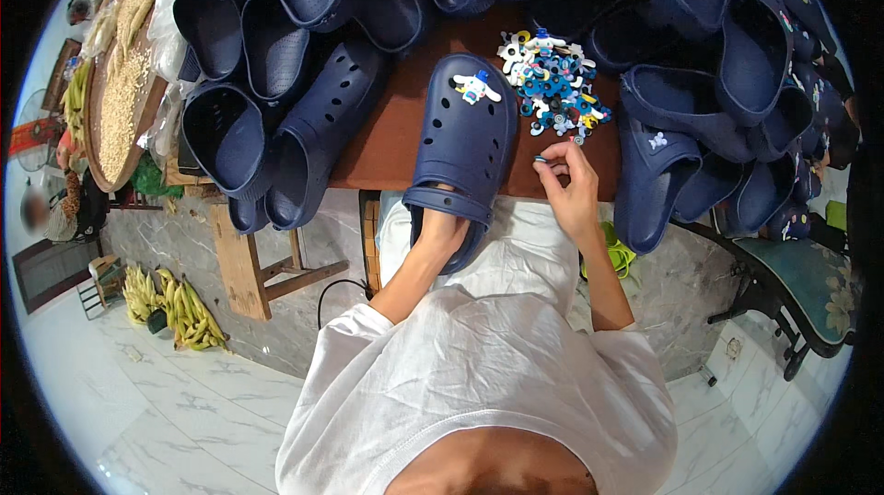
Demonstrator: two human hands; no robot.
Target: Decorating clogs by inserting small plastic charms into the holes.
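Observation:
A navy clog (465, 140) lies toe away from me, its heel end over the table's near edge. One charm (477, 87), a white long-eared figure with a blue hat, sits on its toe; the other holes in view look bare. My left hand (444, 230) reaches into the clog through the heel opening, under the strap, with its fingers hidden inside. To the right of the clog, my right hand (573, 184) pinches a small dark blue charm (540, 159) between thumb and fingertips. Just beyond it lies a pile of blue, white and black shoe charms (552, 81).
Many navy clogs (221, 140) crowd the brown table (387, 150) at left, back and right. One clog (656, 182) at right carries a small white charm. Corn kernels lie on a tray (95, 117) at far left. A wooden stool (241, 260) and a green chair (801, 288) stand beyond the table.

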